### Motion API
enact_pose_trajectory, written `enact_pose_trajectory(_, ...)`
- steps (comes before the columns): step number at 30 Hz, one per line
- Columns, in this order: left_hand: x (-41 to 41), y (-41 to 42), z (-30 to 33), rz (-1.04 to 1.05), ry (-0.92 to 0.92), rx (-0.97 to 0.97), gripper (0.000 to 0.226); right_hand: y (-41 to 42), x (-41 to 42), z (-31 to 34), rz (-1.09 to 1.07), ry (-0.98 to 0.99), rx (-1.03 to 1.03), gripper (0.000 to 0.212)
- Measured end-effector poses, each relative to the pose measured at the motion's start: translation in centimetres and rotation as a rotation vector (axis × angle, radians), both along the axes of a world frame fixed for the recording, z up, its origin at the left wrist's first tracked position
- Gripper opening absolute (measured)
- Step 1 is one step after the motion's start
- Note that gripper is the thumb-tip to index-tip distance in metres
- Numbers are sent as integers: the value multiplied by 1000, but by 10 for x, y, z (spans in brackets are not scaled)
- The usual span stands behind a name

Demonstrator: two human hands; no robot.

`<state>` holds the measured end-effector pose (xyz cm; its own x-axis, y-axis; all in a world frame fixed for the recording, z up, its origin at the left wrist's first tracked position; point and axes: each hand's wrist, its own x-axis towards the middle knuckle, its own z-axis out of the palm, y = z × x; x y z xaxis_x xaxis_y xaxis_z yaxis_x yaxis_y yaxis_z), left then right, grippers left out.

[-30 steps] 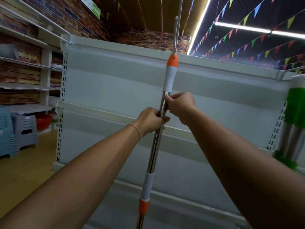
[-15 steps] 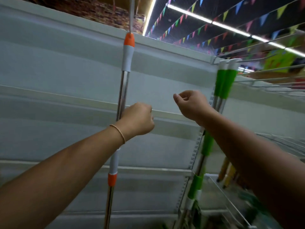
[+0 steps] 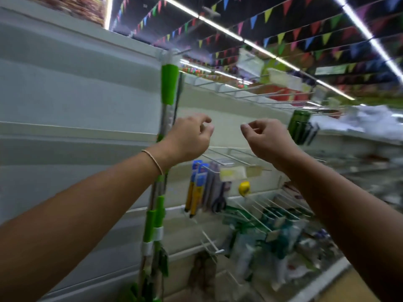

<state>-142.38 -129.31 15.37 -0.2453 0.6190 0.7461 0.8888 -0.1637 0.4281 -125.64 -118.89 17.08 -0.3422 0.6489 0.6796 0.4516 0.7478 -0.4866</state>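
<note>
My worry is the green-handled poles [image 3: 167, 87] hanging left of centre. A careless brush from my left hand [image 3: 187, 138], just beside them with fingers loosely curled on nothing, could knock them swinging. My right hand [image 3: 267, 139], further right, is equally empty and loosely curled. The poles look slim, steel-shafted and green-sleeved; probably two, given the blur.

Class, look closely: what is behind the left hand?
Green-gripped poles hang behind the left hand, which hides a stretch of their shafts.
</note>
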Motion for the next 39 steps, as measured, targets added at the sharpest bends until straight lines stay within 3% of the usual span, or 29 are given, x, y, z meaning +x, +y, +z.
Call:
enact_pose_trajectory(7, 133, 99, -8, -159, 25, -4, 31, 73, 157, -20, -121, -52, -45, 26)
enact_pose_trajectory(19, 328, 232, -50, -473, 93, -180, 33, 147, 366, -60, -404, -76, -139, 30)
enact_pose_trajectory(31, 466, 395, -105, -784, 137, -332, 35, 246, 507, -114, -716, -30, -267, 21)
enact_pose_trajectory(39, 536, 528, -126, -879, 185, -438, 38, 335, 574, -139, -909, 19, -412, 33)
